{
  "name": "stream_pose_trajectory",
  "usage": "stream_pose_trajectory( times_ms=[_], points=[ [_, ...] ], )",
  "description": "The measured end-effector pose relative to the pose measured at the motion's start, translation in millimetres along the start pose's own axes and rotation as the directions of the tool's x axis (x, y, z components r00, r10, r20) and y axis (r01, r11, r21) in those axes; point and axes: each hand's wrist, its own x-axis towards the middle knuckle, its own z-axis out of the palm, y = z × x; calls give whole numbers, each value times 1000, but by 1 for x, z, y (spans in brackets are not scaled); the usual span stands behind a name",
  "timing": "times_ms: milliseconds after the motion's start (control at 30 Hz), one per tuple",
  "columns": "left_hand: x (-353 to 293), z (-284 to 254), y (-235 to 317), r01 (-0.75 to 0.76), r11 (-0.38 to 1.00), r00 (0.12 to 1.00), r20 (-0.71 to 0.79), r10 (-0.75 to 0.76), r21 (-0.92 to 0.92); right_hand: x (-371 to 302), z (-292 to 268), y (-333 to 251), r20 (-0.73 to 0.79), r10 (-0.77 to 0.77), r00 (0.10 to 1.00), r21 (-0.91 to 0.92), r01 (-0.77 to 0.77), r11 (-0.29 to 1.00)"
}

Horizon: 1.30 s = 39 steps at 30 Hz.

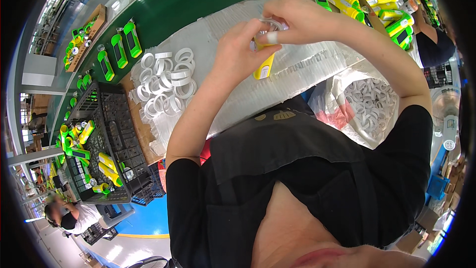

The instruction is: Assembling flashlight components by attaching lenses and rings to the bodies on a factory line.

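We've got the left hand (237, 52) gripping a yellow cylindrical plastic device (265, 69), right of the heap of white plastic rings (168, 82). Right hand's (296, 20) fingers curl round the device's clear, round top, probably gripping; partly hidden.

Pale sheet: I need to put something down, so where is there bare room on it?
The pale sheet is bare between the white rings and the left hand, and between the yellow device and the bag of rings. Crowded: its left end, under the rings.
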Motion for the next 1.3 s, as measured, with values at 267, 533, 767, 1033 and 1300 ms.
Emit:
stream_pose_trajectory(
  times_ms=[267, 533, 767, 1033, 1300],
  points=[
    [6, 2, -2, -19, 999, 1000, -11, 18, -47, -5, 7, 9, -36, -19, 999, -37, 18, 999],
    [-9, -35, 2, 273, 834, 927, 364, -94, -479, -31, -13, -15, -324, -35, 945, 275, 130, 953],
    [-8, -38, -18, 0, 960, 964, 254, 74, -281, 9, 14, 12, -568, -262, 780, -34, 296, 955],
    [61, -94, -201, 362, 820, 928, -92, -360, 444, 152, 78, 190, -718, 381, 583, 253, -292, 922],
    [-3, -186, -310, 619, 229, 583, -245, -775, 751, 125, 39, 341, -607, 653, 453, -191, -881, 433]
  ],
)
